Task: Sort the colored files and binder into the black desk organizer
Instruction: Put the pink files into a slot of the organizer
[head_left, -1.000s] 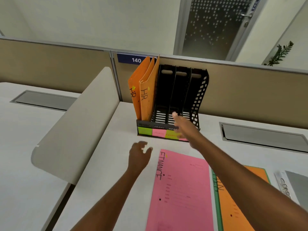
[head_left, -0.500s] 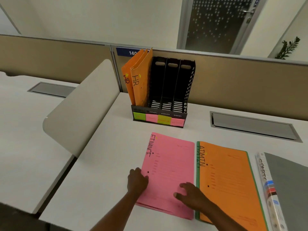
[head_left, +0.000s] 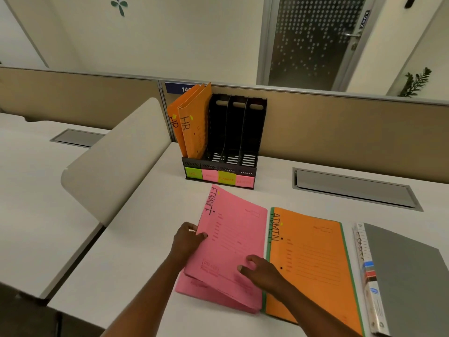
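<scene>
A pink file marked FINANCE (head_left: 230, 234) lies on the desk in front of me, its left edge raised off another pink file beneath. My left hand (head_left: 188, 238) grips that raised left edge, thumb on top. My right hand (head_left: 261, 269) rests with fingers on the file's lower right part. To the right lies an orange ADMIN file (head_left: 313, 259) over a green one, then a grey binder (head_left: 408, 276). The black desk organizer (head_left: 233, 132) stands at the back with two orange HR files (head_left: 192, 125) in its leftmost slot; the other slots hold nothing.
Coloured sticky labels (head_left: 220, 177) line the organizer's front. A curved white divider (head_left: 116, 156) separates this desk from the one on the left. A beige partition (head_left: 340, 132) runs behind. A grey cable hatch (head_left: 352, 188) sits at the right.
Both hands drew back from the organizer to the pink file. My left hand has now lifted the top file's left edge off the stack.
</scene>
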A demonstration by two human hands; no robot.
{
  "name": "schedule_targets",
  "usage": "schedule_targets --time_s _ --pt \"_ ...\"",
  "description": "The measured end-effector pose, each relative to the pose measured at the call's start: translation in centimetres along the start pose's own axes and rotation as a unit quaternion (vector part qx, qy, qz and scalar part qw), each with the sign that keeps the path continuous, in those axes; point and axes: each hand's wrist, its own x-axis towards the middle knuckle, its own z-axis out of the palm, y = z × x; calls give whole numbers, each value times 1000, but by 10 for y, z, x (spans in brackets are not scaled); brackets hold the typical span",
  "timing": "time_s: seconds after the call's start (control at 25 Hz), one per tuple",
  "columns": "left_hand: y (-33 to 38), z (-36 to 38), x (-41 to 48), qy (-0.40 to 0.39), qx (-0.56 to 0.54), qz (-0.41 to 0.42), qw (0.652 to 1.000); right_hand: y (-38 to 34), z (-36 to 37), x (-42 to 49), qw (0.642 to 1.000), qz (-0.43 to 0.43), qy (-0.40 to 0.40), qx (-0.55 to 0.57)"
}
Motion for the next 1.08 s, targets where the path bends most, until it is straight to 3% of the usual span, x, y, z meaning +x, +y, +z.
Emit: schedule_targets --time_s 0.16,0.32,0.56,0.84,1.08 --pt "42 -6 -16 -35 -43 81 995 -24 -29 9 997 4 39 68" --pt "82 -22 -21 6 -28 181 983 -73 -67 34 983 0 84 162" --pt "136 -62 -4 22 -108 295 949 -193 -136 78 944 -58 89 314" --pt "193 -65 79 -44 -98 419 901 -312 -234 110 917 -206 114 321" --pt "226 -21 170 -59 -30 429 901 -332 -286 148 920 -188 145 313"
